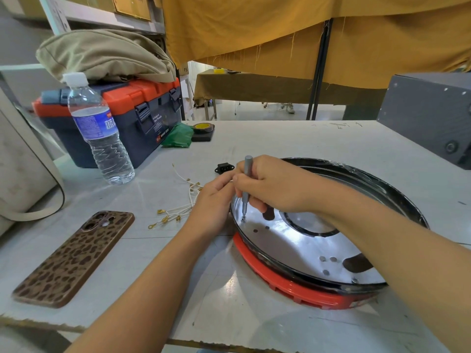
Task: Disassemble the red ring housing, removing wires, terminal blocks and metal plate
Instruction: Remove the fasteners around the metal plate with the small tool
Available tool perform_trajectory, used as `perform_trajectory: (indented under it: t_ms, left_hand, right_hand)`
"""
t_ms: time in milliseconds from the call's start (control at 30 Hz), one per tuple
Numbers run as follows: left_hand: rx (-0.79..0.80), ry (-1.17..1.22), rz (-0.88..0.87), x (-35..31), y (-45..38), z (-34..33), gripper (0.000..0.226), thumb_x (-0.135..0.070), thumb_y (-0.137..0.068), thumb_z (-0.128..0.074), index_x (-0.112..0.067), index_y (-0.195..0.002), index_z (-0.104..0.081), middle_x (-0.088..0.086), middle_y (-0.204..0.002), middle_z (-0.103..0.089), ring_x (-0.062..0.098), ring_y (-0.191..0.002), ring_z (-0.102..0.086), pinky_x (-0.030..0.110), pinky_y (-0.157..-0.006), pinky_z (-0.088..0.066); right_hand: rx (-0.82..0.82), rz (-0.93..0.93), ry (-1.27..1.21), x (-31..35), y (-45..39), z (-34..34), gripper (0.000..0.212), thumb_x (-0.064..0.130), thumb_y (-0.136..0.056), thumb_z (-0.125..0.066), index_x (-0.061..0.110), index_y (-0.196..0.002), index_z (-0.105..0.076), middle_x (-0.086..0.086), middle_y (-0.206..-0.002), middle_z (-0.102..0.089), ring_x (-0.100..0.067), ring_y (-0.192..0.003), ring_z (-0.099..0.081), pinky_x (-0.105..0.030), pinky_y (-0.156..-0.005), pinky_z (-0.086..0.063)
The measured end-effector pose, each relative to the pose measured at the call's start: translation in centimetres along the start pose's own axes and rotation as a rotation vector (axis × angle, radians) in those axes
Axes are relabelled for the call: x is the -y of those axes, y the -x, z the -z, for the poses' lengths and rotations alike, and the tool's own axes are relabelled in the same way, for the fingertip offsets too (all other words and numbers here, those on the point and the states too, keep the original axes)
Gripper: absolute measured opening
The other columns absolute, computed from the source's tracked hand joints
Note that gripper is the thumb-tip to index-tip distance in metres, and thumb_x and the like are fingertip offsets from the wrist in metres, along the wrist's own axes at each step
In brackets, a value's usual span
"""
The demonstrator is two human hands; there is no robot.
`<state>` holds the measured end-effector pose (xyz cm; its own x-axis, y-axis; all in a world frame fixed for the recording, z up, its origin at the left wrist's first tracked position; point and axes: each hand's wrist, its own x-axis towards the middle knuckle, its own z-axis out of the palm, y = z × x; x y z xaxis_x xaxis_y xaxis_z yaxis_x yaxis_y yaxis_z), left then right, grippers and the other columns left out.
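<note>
The red ring housing (293,284) sits at lower right of the frame on the white table (280,138), a black inner ring and the shiny metal plate (300,245) lying in it. The right hand (275,184) has its fingers curled round a grey screwdriver (246,187), held upright with the tip on a screw (243,219) near the plate's left edge. The left hand (216,197) rests at the housing's rim, fingers bent toward the driver's shaft; whether it pinches anything I cannot tell.

The biggest risk, I'd judge, is the housing shifting: it lies close to the table's near edge and a hard push on the driver could skate it. Next, the tip could cam out and gouge the polished plate or jab the left fingers beside it. Smallest, the freed screw could roll off and be lost.

Behind, a mustard cloth (305,34) hangs across the top of the frame, a grey box (428,118) stands at right, and a navy-and-orange toolbox (132,115) at upper left carries a tan bag (102,54). In front of it stands a water bottle (99,128). A leopard-print phone (74,258) lies at lower left. The removed white wires (178,197) lie loose at centre left, a small black socket (224,168) beyond them, a tape roll (204,128) further back.
</note>
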<state>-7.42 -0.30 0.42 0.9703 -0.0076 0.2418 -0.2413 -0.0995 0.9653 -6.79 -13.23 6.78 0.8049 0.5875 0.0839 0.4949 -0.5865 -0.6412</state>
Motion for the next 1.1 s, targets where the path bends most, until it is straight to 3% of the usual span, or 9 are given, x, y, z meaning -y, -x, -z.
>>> perform_trajectory:
  t_ms: [167,333,467,533,667,767,867,1000,1100]
  left_hand:
    - [-0.001,0.055,0.043,-0.1,0.0,-0.1,0.024,-0.008,-0.094,-0.044,-0.004,-0.106,-0.065,0.0,-0.074,-0.069,0.003,-0.069,-0.065,0.011,-0.06,-0.048]
    - [-0.008,0.082,0.036,-0.4,0.0,-0.4,0.03,-0.006,-0.094,-0.044,-0.006,-0.117,-0.063,0.003,-0.083,-0.07,0.001,-0.071,-0.067,0.011,-0.06,-0.049]
    - [-0.009,0.155,0.049,-0.6,0.2,-0.5,0.029,-0.007,-0.094,-0.044,0.0,-0.116,-0.062,0.002,-0.079,-0.07,0.002,-0.068,-0.067,0.011,-0.058,-0.049]
    - [-0.007,0.133,0.041,-0.6,0.3,-0.5,0.029,-0.009,-0.095,-0.044,0.0,-0.115,-0.062,0.004,-0.084,-0.071,0.002,-0.071,-0.067,0.01,-0.06,-0.049]
    - [-0.027,0.106,0.048,-0.3,0.2,-0.4,0.026,-0.011,-0.095,-0.044,-0.005,-0.111,-0.065,-0.002,-0.075,-0.069,0.001,-0.067,-0.065,0.011,-0.061,-0.049]
    - [-0.028,0.053,0.061,-0.2,0.0,-0.3,0.025,-0.008,-0.095,-0.043,-0.013,-0.094,-0.068,-0.002,-0.072,-0.068,0.003,-0.064,-0.062,0.013,-0.059,-0.049]
    - [-0.017,0.053,0.067,-0.2,0.2,-0.3,0.026,-0.006,-0.094,-0.041,-0.01,-0.082,-0.064,0.002,-0.069,-0.066,0.005,-0.059,-0.06,0.013,-0.054,-0.047]
    - [0.005,0.062,0.047,-0.2,0.2,-0.2,0.025,-0.006,-0.094,-0.041,-0.011,-0.083,-0.064,0.004,-0.072,-0.066,0.01,-0.066,-0.06,0.016,-0.059,-0.048]
    - [0.033,0.126,0.04,-0.3,0.2,-0.3,0.021,-0.004,-0.094,-0.042,-0.005,-0.085,-0.061,0.009,-0.073,-0.064,0.012,-0.063,-0.059,0.016,-0.057,-0.047]
  right_hand:
    - [0.076,-0.021,-0.087,-0.7,0.4,0.6,0.029,0.016,-0.098,-0.042,-0.004,-0.082,-0.054,-0.001,-0.054,-0.049,-0.02,-0.058,-0.042,-0.04,-0.062,-0.045]
    - [0.095,-0.044,-0.164,-0.7,0.5,0.9,0.019,0.012,-0.096,-0.043,0.007,-0.079,-0.049,-0.003,-0.059,-0.048,-0.008,-0.05,-0.04,-0.024,-0.054,-0.039]
    - [0.037,-0.019,-0.146,-1.1,0.4,1.0,0.03,0.016,-0.097,-0.049,-0.007,-0.078,-0.054,-0.01,-0.058,-0.05,-0.01,-0.047,-0.036,-0.023,-0.051,-0.033]
    - [0.002,0.003,-0.208,-1.3,0.4,1.0,0.025,0.016,-0.096,-0.055,-0.004,-0.082,-0.056,-0.007,-0.054,-0.052,-0.011,-0.044,-0.037,-0.02,-0.047,-0.033]
    - [-0.015,0.008,-0.343,-1.5,0.5,0.9,0.013,0.012,-0.093,-0.059,0.0,-0.088,-0.061,-0.003,-0.052,-0.059,-0.01,-0.042,-0.046,-0.019,-0.044,-0.04]
    - [-0.051,0.004,-0.309,-1.3,0.4,0.6,0.027,0.025,-0.096,-0.056,0.002,-0.084,-0.064,-0.004,-0.053,-0.06,-0.01,-0.042,-0.048,-0.02,-0.047,-0.042]
    - [-0.138,0.038,-0.179,-0.7,0.3,-0.1,0.038,0.041,-0.093,-0.055,0.011,-0.071,-0.061,0.002,-0.043,-0.055,-0.005,-0.036,-0.046,-0.012,-0.045,-0.037]
    - [-0.163,0.042,-0.071,-0.6,0.0,-0.4,0.033,0.026,-0.097,-0.049,0.009,-0.071,-0.061,0.002,-0.041,-0.051,-0.002,-0.033,-0.044,-0.008,-0.042,-0.033]
    - [-0.125,0.02,-0.059,-0.7,0.0,0.0,0.032,0.02,-0.098,-0.046,0.006,-0.076,-0.065,0.002,-0.044,-0.051,-0.004,-0.038,-0.043,-0.015,-0.046,-0.038]
